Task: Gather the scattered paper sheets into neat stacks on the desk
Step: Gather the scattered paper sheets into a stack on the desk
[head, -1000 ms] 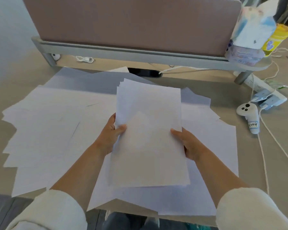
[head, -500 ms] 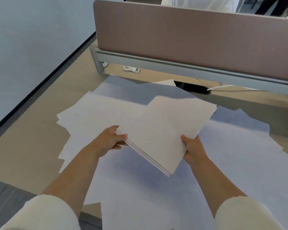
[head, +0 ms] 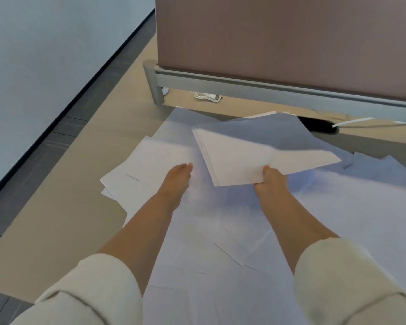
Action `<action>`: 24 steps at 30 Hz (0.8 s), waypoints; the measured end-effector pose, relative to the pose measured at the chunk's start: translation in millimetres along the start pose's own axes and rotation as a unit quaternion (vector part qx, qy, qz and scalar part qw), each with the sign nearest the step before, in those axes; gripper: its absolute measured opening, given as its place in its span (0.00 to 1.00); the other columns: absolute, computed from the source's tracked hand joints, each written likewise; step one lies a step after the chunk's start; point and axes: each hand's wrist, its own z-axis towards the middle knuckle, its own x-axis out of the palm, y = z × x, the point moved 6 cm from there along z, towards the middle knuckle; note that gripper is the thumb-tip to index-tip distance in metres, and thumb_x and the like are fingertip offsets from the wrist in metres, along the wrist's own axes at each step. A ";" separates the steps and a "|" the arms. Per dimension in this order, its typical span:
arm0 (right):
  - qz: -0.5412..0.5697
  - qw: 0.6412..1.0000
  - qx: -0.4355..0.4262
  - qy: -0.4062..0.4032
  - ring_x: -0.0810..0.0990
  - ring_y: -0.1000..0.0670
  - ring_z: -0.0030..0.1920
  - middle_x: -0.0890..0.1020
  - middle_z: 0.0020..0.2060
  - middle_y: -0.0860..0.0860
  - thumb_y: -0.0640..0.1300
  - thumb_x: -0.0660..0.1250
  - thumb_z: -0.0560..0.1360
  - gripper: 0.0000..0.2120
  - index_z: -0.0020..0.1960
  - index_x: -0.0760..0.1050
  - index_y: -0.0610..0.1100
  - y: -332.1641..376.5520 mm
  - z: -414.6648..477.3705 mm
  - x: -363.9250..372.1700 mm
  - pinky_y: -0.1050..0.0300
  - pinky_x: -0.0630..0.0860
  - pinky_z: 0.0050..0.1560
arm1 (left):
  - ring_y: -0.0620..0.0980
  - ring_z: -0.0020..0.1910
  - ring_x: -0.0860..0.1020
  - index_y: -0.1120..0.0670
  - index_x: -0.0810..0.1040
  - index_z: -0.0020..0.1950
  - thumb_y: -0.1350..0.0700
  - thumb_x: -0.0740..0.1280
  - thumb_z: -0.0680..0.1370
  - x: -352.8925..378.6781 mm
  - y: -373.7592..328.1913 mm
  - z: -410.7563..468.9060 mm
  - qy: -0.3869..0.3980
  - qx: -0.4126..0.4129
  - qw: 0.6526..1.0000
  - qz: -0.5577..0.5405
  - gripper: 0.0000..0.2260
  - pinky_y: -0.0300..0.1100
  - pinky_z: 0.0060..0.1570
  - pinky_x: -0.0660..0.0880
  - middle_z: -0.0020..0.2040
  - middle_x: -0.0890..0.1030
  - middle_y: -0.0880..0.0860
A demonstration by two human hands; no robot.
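Right hand (head: pixel 271 184) grips a stack of white paper sheets (head: pixel 256 151) at its near edge, thumb on top and the other fingers hidden underneath. The stack is raised off the desk and tilted, its far part in shadow, edges roughly aligned. Left hand (head: pixel 177 181) is free and holds nothing, fingers straight and together, palm down over the loose white paper sheets (head: pixel 220 254). Cannot tell if it actually touches them. The loose sheets overlap in a wide spread across the light wooden desk (head: pixel 56 231), from the near edge to the back, a few corners sticking out to the left. Both forearms are bare, with cream sleeves (head: pixel 85 289) pushed up.

A dusty-pink fabric divider panel (head: pixel 291 36) on a grey metal rail (head: pixel 267 87) stands along the back of the desk. A coiled white cable (head: pixel 208 97) lies under the rail. A black cable slot (head: pixel 319 124) sits just behind the stack.
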 end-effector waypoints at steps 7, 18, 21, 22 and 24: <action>-0.039 0.999 0.027 0.010 0.76 0.40 0.60 0.71 0.65 0.38 0.32 0.54 0.79 0.19 0.70 0.62 0.35 -12.9 7.2 10.8 0.56 0.77 0.42 | 0.51 0.53 0.72 0.56 0.72 0.54 0.52 0.58 0.81 15.2 -4.6 19.7 0.026 -0.043 0.998 -0.039 0.08 0.43 0.56 0.69 0.52 0.73 0.53; -0.095 0.994 0.042 0.025 0.78 0.46 0.45 0.77 0.48 0.43 0.34 0.56 0.79 0.13 0.63 0.67 0.39 -5.4 24.9 2.1 0.50 0.81 0.41 | 0.52 0.53 0.75 0.55 0.72 0.63 0.53 0.60 0.80 28.7 -7.8 33.4 -0.006 -0.094 0.993 -0.071 0.13 0.50 0.54 0.71 0.57 0.72 0.54; -0.105 0.992 0.052 0.036 0.79 0.45 0.47 0.78 0.49 0.42 0.37 0.56 0.81 0.12 0.63 0.67 0.37 -5.4 24.7 -1.2 0.51 0.77 0.45 | 0.51 0.46 0.76 0.56 0.73 0.51 0.55 0.61 0.80 33.0 -8.2 31.8 -0.002 -0.105 0.991 -0.084 0.05 0.47 0.46 0.72 0.49 0.75 0.53; -0.102 0.992 0.059 0.040 0.79 0.45 0.46 0.78 0.49 0.42 0.38 0.57 0.81 0.13 0.64 0.68 0.36 -5.6 24.2 -1.8 0.52 0.78 0.43 | 0.50 0.41 0.76 0.56 0.73 0.46 0.55 0.60 0.80 34.4 -8.8 30.4 -0.002 -0.108 0.990 -0.093 0.06 0.44 0.42 0.72 0.44 0.76 0.53; -0.094 0.991 0.081 0.047 0.80 0.46 0.40 0.78 0.49 0.43 0.40 0.58 0.81 0.13 0.64 0.68 0.36 -6.1 22.3 -1.2 0.56 0.81 0.31 | 0.48 0.36 0.75 0.57 0.73 0.45 0.57 0.60 0.80 35.4 -9.0 30.3 -0.006 -0.109 0.988 -0.107 0.07 0.41 0.37 0.72 0.39 0.76 0.53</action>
